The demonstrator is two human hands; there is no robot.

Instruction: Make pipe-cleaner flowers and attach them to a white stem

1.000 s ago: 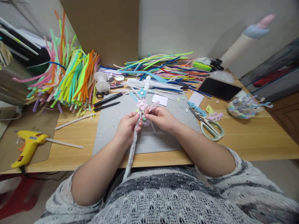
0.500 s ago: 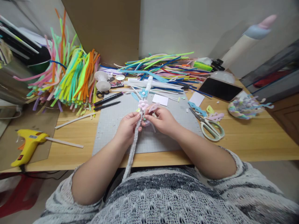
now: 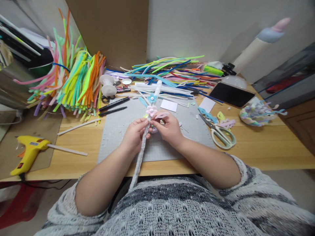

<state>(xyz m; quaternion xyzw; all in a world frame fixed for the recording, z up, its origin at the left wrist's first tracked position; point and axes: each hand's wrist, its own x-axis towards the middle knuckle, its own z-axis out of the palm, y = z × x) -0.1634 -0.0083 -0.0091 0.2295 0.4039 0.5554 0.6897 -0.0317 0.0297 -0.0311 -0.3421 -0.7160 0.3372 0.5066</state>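
Note:
A long white fuzzy stem (image 3: 139, 160), apparently wrapped in pipe cleaner, runs from the front edge near my body up over the grey mat. A blue flower (image 3: 152, 98) and a pink flower (image 3: 151, 110) with pale centres sit along its upper part. My left hand (image 3: 137, 132) is closed around the stem just below the pink flower. Close against its right side, my right hand (image 3: 169, 128) pinches at the stem; what lies between its fingertips is too small to make out. A pale pink pipe-cleaner loop (image 3: 162, 115) shows over the right fingers. Something lilac peeks out beneath the hands.
The grey cutting mat (image 3: 115, 144) lies on the wooden table, with scissors (image 3: 222, 132) at its right edge. A yellow glue gun (image 3: 31, 149) rests at left. Pipe cleaners (image 3: 78, 82) are bundled behind, near pens (image 3: 114, 104), a wire spool (image 3: 108, 85) and a phone (image 3: 231, 94).
My right hand has shifted slightly left, its fingertips closer to the stem, and its forearm has drawn inward. My left hand keeps its hold on the stem in the same place.

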